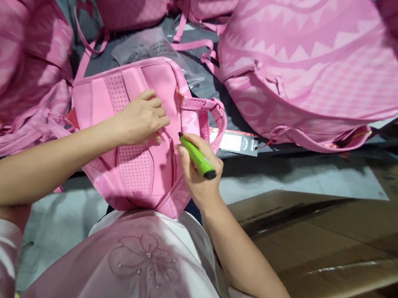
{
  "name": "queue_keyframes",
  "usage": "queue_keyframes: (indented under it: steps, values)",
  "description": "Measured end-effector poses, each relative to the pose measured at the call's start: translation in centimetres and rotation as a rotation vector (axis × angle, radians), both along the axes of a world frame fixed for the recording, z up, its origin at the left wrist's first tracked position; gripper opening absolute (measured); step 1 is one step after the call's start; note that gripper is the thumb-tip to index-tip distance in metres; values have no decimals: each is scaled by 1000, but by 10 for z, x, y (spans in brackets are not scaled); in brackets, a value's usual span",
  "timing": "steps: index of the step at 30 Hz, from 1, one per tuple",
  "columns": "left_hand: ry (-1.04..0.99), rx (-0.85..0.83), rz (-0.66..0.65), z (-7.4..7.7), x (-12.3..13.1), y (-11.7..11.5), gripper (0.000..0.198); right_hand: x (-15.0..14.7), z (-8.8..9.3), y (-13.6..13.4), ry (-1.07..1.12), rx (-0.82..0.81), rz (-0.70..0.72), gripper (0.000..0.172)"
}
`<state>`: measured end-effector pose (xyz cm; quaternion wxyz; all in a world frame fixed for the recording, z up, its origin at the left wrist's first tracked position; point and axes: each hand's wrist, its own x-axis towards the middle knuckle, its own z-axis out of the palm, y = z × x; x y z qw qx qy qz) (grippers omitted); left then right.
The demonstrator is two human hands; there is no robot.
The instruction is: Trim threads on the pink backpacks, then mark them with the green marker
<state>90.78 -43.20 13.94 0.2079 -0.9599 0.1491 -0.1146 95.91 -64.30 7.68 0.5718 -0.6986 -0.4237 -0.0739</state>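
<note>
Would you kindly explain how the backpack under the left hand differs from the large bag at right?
The backpack shows perforated padding, whereas the large bag shows a toothed print. The backpack appears smaller than the large bag. The left hand touches the backpack; none touches the large bag. Both are pink.

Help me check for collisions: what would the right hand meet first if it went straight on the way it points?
The right hand, green tool leading, would probably meet the pink backpack first, near the left hand. Depth is unclear; it may be touching it now.
</note>
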Motion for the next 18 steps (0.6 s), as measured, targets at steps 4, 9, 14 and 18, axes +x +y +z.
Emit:
queue_keyframes:
  steps: [4,9,14,18]
  values:
    - [-171,-28,16,29,-44,-17,35,-20,9,-5,-315,72,62,42]
    - [-390,-165,229,70,-120,-66,39,-22,62,-7,-747,200,114,54]
    - [-296,-460,315,28,-128,-77,20,0,65,-9,-877,-24,363,48]
    - [-278,-504,66,5,-111,-58,19,16,30,-12,-839,-72,332,47]
